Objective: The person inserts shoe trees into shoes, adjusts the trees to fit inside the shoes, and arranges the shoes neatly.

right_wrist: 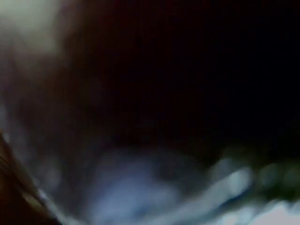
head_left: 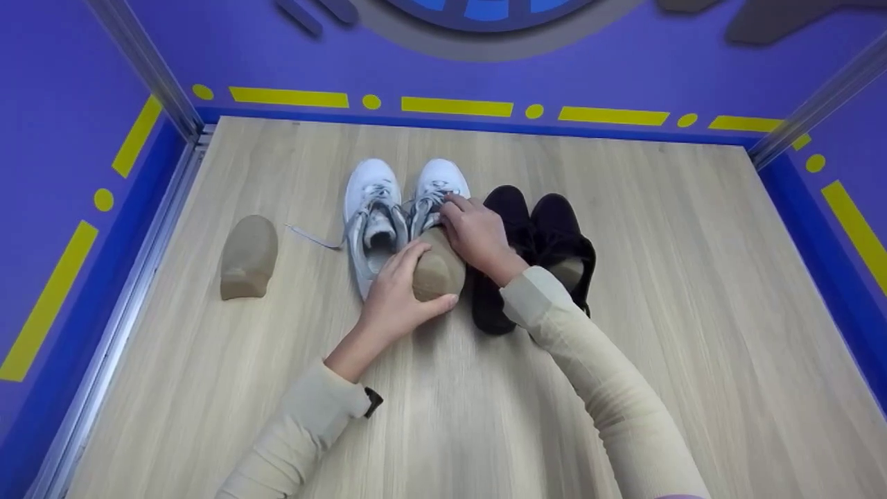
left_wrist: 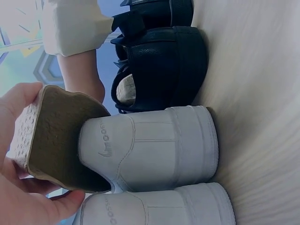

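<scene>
We grip an insert (head_left: 436, 269) between the thumb and fingers of our left hand (head_left: 396, 299), at the opening of the right white shoe (head_left: 436, 181); how deep it sits, we cannot tell. It is dull tan and blunt-ended, with a dark, wavy-edged face and a paler, speckled side. Our right hand (head_left: 479, 234) bends over that shoe's laces, though whether its fingers pinch, we cannot tell. Beyond, black shoes (head_left: 511, 211) stand rightward; a second insert (head_left: 249, 255) lies leftward on the desk (head_left: 312, 166).

Mid-frame, I see a beige rounded block (head_left: 441, 269) in the opening of the right white lace-up sneaker (head_left: 439, 179). Black rounded shoes (head_left: 546, 235) stand right; another block (head_left: 249, 256), left.
</scene>
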The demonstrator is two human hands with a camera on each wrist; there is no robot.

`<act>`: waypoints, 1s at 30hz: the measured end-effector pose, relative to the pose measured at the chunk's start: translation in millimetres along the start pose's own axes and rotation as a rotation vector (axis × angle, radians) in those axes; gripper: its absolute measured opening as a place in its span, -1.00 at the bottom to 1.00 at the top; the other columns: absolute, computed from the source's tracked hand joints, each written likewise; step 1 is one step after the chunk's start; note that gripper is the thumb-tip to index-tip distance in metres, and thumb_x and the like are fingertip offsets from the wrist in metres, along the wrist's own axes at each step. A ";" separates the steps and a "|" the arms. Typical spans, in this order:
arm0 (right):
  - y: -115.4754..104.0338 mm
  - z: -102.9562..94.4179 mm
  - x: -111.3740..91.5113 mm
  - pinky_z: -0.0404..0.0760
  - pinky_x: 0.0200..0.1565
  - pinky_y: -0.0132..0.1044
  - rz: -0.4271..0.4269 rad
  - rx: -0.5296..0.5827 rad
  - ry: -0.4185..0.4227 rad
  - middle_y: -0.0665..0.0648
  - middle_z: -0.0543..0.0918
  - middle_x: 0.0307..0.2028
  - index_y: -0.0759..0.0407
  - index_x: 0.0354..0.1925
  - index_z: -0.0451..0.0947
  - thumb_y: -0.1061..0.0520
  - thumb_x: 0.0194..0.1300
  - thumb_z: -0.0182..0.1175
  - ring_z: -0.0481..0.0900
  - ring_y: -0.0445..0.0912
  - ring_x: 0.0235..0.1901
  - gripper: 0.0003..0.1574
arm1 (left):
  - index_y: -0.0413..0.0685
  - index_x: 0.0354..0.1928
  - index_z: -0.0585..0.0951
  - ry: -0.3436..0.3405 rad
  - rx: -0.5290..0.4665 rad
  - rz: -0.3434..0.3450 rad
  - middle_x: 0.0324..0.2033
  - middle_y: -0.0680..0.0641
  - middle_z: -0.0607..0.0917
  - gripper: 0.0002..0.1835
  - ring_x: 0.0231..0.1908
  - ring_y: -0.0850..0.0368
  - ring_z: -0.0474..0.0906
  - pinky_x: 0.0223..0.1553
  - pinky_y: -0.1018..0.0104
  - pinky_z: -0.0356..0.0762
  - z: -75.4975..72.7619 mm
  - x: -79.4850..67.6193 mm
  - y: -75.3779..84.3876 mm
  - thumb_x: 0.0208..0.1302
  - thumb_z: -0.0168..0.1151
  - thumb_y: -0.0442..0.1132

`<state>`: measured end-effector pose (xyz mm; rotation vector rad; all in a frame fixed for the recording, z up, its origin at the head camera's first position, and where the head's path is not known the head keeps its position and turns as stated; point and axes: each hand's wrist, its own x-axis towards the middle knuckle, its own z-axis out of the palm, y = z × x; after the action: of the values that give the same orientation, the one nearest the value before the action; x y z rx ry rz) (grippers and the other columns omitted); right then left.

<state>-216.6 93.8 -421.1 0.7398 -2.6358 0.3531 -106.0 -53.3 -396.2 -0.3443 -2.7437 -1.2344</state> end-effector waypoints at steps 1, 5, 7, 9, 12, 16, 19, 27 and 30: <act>-0.1 -0.4 0.4 0.52 -0.41 -0.11 0.008 0.004 -0.005 0.10 0.61 -0.23 0.14 -0.34 0.49 0.10 0.22 0.02 0.54 0.04 -0.35 -0.84 | -0.10 0.14 0.35 0.000 -0.002 -0.005 0.18 -0.15 0.36 -0.21 0.18 -0.02 0.27 0.15 0.11 0.25 0.2 0.3 0.7 -0.18 0.34 0.08; -0.4 -1.8 1.9 0.49 -0.48 -0.10 0.057 0.024 -0.034 0.08 0.58 -0.42 0.13 -0.40 0.43 0.11 0.19 0.04 0.51 0.04 -0.47 -0.88 | -0.10 0.14 0.35 0.003 -0.009 -0.018 0.17 -0.16 0.37 -0.21 0.19 -0.03 0.26 0.16 0.11 0.24 1.3 1.6 3.1 -0.18 0.33 0.08; -0.5 -2.8 2.6 0.49 -0.49 -0.08 0.081 0.034 -0.049 0.08 0.56 -0.47 0.13 -0.42 0.41 0.12 0.18 0.04 0.51 0.04 -0.50 -0.89 | -0.10 0.13 0.35 0.005 -0.011 -0.027 0.17 -0.16 0.37 -0.21 0.19 -0.03 0.26 0.16 0.11 0.23 1.7 1.9 4.0 -0.18 0.33 0.08; -0.7 -4.4 3.2 0.48 -0.49 -0.07 0.102 0.050 -0.062 0.09 0.55 -0.51 0.13 -0.42 0.40 0.13 0.18 0.04 0.52 0.05 -0.51 -0.91 | -0.10 0.13 0.35 0.011 -0.014 -0.033 0.16 -0.16 0.38 -0.21 0.19 -0.03 0.27 0.15 0.11 0.24 2.1 2.2 4.4 -0.19 0.34 0.08; -0.7 -6.9 4.2 0.48 -0.48 -0.04 0.125 0.065 -0.082 0.11 0.55 -0.54 0.13 -0.42 0.40 0.14 0.19 0.03 0.53 0.07 -0.52 -0.91 | -0.10 0.12 0.35 0.023 -0.020 -0.034 0.15 -0.12 0.39 -0.21 0.16 -0.01 0.29 0.13 0.13 0.26 2.9 2.6 4.6 -0.20 0.34 0.07; 0.0 -9.4 5.7 0.49 -0.46 -0.03 0.142 0.075 -0.109 0.11 0.58 -0.54 0.13 -0.40 0.42 0.13 0.20 0.03 0.56 0.08 -0.50 -0.90 | -0.10 0.12 0.36 0.040 -0.023 -0.025 0.14 -0.07 0.41 -0.21 0.13 0.03 0.33 0.11 0.17 0.28 3.9 3.1 5.1 -0.21 0.35 0.07; 0.6 -11.0 7.2 0.50 -0.44 -0.03 0.149 0.087 -0.126 0.11 0.61 -0.53 0.12 -0.37 0.44 0.12 0.21 0.02 0.57 0.08 -0.50 -0.90 | -0.09 0.12 0.36 0.049 -0.025 -0.025 0.13 -0.06 0.41 -0.21 0.12 0.04 0.34 0.11 0.18 0.29 3.9 3.8 5.4 -0.21 0.35 0.07; 2.7 -16.1 13.8 0.50 -0.42 -0.03 0.178 0.118 -0.194 0.17 0.62 -0.51 0.10 -0.30 0.43 0.08 0.24 0.00 0.56 0.12 -0.50 -0.86 | -0.08 0.14 0.34 0.035 -0.011 -0.042 0.16 -0.07 0.39 -0.22 0.15 0.03 0.31 0.13 0.17 0.27 3.1 6.0 5.7 -0.18 0.33 0.08; 4.4 -17.4 15.4 0.50 -0.39 -0.04 0.201 0.145 -0.202 0.17 0.63 -0.49 0.10 -0.28 0.44 0.06 0.24 0.00 0.57 0.11 -0.48 -0.84 | -0.09 0.14 0.34 0.030 -0.011 -0.050 0.16 -0.08 0.39 -0.22 0.15 0.01 0.31 0.13 0.15 0.27 1.9 8.0 6.1 -0.16 0.32 0.08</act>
<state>-226.1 96.5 -399.7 0.5818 -2.9099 0.5564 -112.2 -46.7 -391.5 -0.2577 -2.7371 -1.2566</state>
